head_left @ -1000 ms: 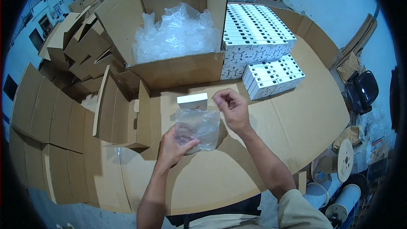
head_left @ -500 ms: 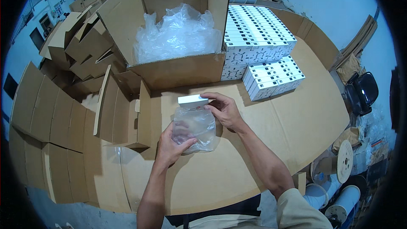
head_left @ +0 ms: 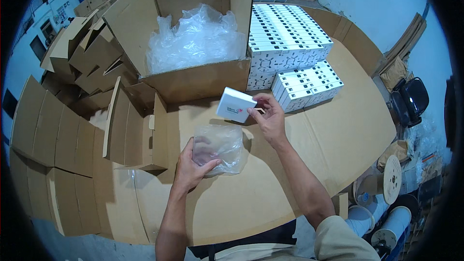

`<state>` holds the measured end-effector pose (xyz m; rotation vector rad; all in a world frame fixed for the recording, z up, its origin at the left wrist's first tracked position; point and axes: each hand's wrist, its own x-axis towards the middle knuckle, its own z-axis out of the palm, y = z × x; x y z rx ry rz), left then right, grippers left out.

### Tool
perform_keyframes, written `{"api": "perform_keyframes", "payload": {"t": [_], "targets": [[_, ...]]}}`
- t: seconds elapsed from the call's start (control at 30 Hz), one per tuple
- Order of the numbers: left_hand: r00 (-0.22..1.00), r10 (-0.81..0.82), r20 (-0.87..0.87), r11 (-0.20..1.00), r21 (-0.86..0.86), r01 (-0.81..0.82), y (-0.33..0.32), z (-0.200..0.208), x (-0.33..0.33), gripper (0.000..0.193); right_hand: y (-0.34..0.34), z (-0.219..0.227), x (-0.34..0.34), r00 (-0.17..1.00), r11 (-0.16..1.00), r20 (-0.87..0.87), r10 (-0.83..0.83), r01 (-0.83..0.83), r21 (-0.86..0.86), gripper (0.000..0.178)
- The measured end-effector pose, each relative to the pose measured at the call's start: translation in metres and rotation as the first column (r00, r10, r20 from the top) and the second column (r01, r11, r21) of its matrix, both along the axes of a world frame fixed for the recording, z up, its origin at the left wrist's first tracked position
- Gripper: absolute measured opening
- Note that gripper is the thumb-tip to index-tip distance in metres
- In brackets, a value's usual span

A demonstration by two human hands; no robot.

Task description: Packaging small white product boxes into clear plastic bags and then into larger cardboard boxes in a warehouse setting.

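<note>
Between the fingers and thumb of my right hand (head_left: pixel 268 117) is a small white box (head_left: pixel 235 105), held tilted by its right side above the cardboard-covered table. A small red mark and print show on its face. My left hand (head_left: pixel 193 166) grips a clear plastic bag (head_left: pixel 218 147), with the thumb across its lower front and the fingers seen through the film. The bag sits just below the white box, apart from it, and nothing shows inside it but my fingers behind.
A large open carton (head_left: pixel 198 79) full of clear plastic bags (head_left: pixel 195 41) stands behind my hands. To its right are stacked white boxes (head_left: pixel 290 43) and a lower stack (head_left: pixel 308 86). An open narrow carton (head_left: pixel 160 140) stands left, beside other brown cartons (head_left: pixel 53 135).
The white box has come up out of the bag's mouth and moved right and away, turning its broad face into view. My left hand stays with the bag nearly in place.
</note>
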<state>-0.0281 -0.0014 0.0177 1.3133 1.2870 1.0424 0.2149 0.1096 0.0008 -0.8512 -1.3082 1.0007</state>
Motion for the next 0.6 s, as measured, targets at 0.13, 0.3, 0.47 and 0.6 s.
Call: {"api": "perform_keyframes", "payload": {"t": [0.13, 0.3, 0.47, 0.6], "targets": [[1.0, 0.003, -0.03, 1.0, 0.022, -0.002, 0.0, 0.001, 0.001, 0.061, -0.008, -0.001, -0.007, 0.96, 0.997, -0.28, 0.028, -0.046, -0.056, 0.029], [0.999, 0.001, -0.036, 1.0, 0.001, -0.001, 0.0, 0.0, 0.001, 0.062, -0.014, -0.002, -0.015, 0.783, 0.949, -0.618, 0.071, -0.243, -0.199, 0.026], [0.999, 0.0, -0.04, 0.999, 0.036, 0.001, 0.001, -0.001, 0.001, 0.063, -0.015, -0.008, -0.016, 0.799, 0.934, -0.585, 0.14, -0.303, -0.191, 0.024], [1.0, 0.025, 0.01, 1.0, 0.015, -0.025, 0.001, -0.003, 0.0, 0.061, -0.015, -0.012, -0.017, 0.814, 0.924, -0.556, 0.166, -0.326, -0.201, 0.021]]}}
